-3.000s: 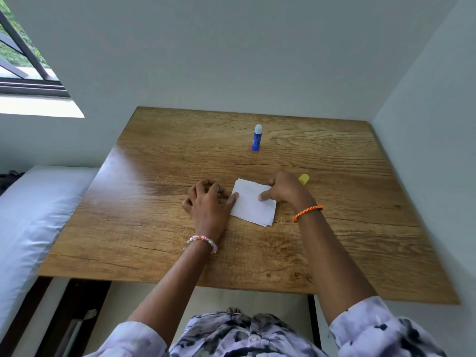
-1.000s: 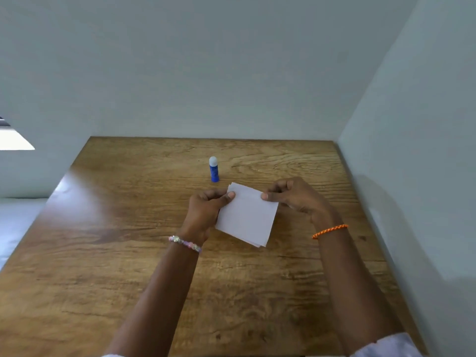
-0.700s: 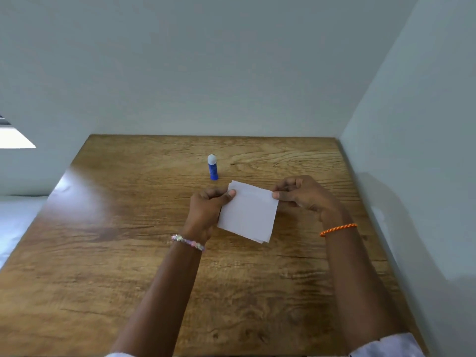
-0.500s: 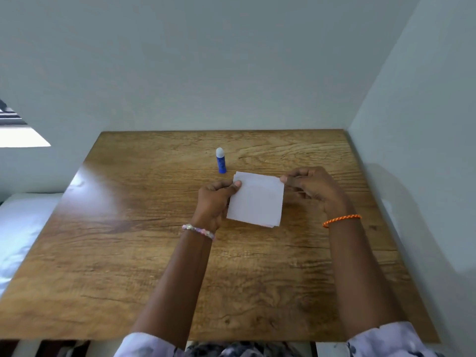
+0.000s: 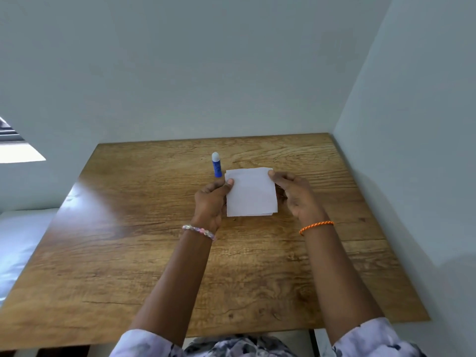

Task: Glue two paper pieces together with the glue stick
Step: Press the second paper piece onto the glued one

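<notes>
Two white paper pieces lie one over the other, and I hold them above the wooden table. My left hand pinches their left edge with the thumb on top. My right hand pinches the upper right corner. A second layer shows along the lower right edge. The blue glue stick stands upright with its white glue tip bare, just behind the paper's upper left corner. Its cap is hidden.
The table fits into a corner between a back wall and a right wall. A white bed lies to the left of the table. A window sill shows at the far left.
The paper lay on the table under both hands three seconds ago. Both hands have lifted it and turned it square to me. The yellow cap seen earlier is out of sight.
</notes>
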